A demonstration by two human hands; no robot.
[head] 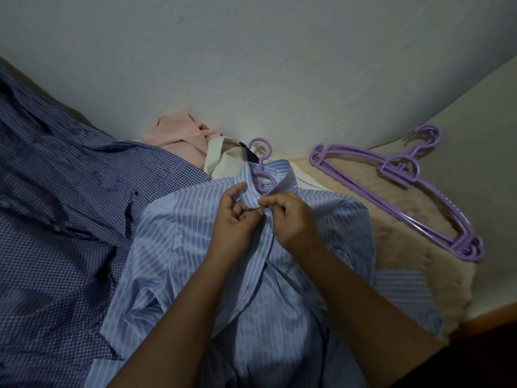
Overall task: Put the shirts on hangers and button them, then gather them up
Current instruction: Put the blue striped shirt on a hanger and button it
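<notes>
One light blue striped shirt [279, 275] lies face up on a beige fuzzy blanket [405, 239], its collar toward the wall [251, 65]. One purple hanger [261, 152] sits inside it — only the hook and neck show above the collar, the rest hidden under the cloth. Both hands work at the top of the front placket, just below the collar. The left hand [237, 217] has its fingers curled, thumb and forefinger pinching the edge of the fabric at the button line. The right hand [291, 217] is likewise curled, its fingertips pinching the opposite edge at the same spot; the two hands nearly touch. Whether a button is through its hole there cannot be told. Lower down, the front of the shirt lies partly open, one flap folded over. To the left, overlapping the striped shirt's sleeve, lies one dark blue checked shirt [70, 205], crumpled and spread wide. Behind the collar, against the wall, are two further garments: one pink garment [179, 135], bunched, and one cream garment [221, 158] with a dark label at its neck, partly under the striped shirt. To the right, well apart from the hands, rests a stack of purple hangers [397, 186] on the blanket — at least three, nested closely, the exact count unclear.
</notes>
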